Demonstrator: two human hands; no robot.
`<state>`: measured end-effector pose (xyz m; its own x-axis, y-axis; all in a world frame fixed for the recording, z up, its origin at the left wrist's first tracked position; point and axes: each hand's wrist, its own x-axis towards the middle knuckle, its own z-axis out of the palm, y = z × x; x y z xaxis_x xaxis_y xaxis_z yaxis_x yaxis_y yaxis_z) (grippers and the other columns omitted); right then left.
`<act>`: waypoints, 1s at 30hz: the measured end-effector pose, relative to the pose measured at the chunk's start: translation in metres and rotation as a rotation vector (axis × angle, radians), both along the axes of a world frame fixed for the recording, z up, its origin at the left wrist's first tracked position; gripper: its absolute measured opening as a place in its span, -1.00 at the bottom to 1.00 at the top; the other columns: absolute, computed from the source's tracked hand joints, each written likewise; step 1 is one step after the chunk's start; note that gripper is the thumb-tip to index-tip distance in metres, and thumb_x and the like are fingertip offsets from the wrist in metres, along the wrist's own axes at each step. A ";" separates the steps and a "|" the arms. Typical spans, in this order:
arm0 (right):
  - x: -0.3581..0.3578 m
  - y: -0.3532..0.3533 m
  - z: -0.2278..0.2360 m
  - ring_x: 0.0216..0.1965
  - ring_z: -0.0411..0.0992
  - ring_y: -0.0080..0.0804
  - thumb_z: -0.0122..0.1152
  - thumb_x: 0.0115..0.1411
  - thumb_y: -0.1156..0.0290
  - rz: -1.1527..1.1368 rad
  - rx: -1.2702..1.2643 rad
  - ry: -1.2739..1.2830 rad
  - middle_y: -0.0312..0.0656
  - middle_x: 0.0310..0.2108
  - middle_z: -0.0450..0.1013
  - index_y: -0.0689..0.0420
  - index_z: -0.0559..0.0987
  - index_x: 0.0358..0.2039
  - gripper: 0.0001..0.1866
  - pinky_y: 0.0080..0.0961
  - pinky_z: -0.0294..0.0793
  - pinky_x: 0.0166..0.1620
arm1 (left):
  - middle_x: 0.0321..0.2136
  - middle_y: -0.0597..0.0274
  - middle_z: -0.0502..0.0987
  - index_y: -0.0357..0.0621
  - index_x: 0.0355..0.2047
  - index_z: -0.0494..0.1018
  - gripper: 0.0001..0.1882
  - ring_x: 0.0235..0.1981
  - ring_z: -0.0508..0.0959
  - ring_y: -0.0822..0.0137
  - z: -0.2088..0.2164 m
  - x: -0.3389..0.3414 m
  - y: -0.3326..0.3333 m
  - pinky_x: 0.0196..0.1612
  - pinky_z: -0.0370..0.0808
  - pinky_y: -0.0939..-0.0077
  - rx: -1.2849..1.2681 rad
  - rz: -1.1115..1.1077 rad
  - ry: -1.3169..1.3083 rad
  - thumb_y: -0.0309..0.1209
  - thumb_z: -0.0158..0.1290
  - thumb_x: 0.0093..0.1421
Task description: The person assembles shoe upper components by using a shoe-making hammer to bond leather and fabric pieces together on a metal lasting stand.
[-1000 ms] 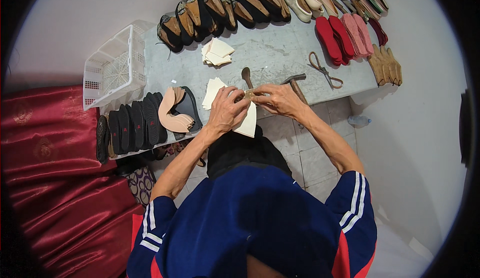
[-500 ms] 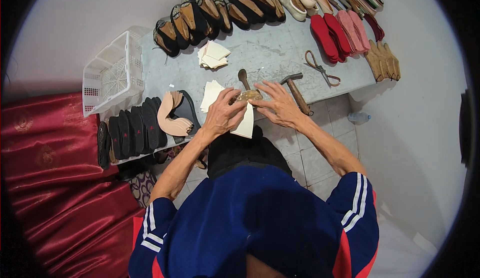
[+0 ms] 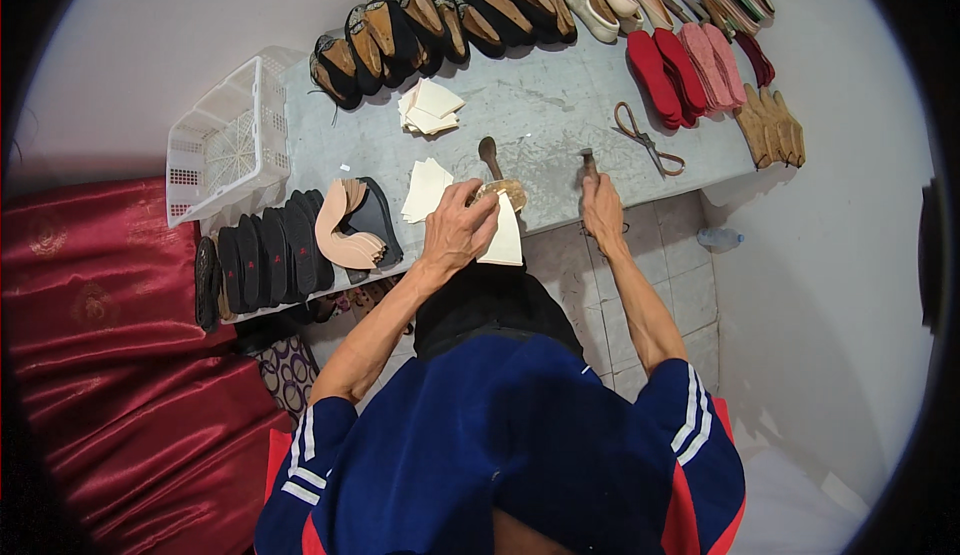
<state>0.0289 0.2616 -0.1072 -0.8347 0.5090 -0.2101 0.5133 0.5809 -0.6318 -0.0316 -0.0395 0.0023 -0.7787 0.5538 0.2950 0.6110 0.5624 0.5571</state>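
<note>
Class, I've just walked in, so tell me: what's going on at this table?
A person works at the near edge of the table. The right hand grips a hammer by its handle. The left hand is at a brownish block and a cream piece. Scissors lie to the right; black shoes line the far side.

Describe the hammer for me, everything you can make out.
The hammer has a small, dark head that looks like metal and a brown handle that looks wooden. The right hand grips the handle and hides most of it, leaving the head and a short stretch of handle showing. The head points away from the person, over the grey table near its front edge, left of the scissors. Whether the head touches the tabletop is unclear.
</note>
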 end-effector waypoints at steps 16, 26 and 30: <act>0.026 -0.098 0.152 -0.41 0.54 0.36 0.03 0.55 0.03 0.325 -0.245 0.111 0.21 -0.53 0.50 0.15 0.49 0.04 -0.60 0.05 0.41 -0.34 | 0.02 0.06 0.61 -0.06 -0.08 0.65 -0.77 -0.03 0.64 0.00 -0.002 0.002 0.002 -0.12 0.66 0.17 0.039 0.001 -0.005 -0.33 0.25 0.28; 0.024 -0.096 0.146 -0.46 0.52 0.30 0.00 0.55 -0.05 0.283 -0.286 0.109 0.19 -0.57 0.46 0.23 0.51 -0.01 -0.49 0.06 0.38 -0.33 | 0.03 0.02 0.65 -0.11 -0.08 0.71 -0.74 -0.07 0.72 0.04 -0.011 0.004 -0.011 -0.07 0.67 0.26 0.310 0.103 -0.283 -0.32 0.37 0.25; 0.024 -0.097 0.148 -0.46 0.53 0.30 0.00 0.55 -0.06 0.285 -0.264 0.086 0.18 -0.57 0.47 0.24 0.50 0.00 -0.48 0.05 0.39 -0.33 | 0.03 -0.01 0.65 -0.09 -0.10 0.73 -0.75 -0.10 0.72 0.06 -0.007 -0.005 -0.017 -0.12 0.69 0.27 0.144 -0.019 -0.084 -0.30 0.36 0.26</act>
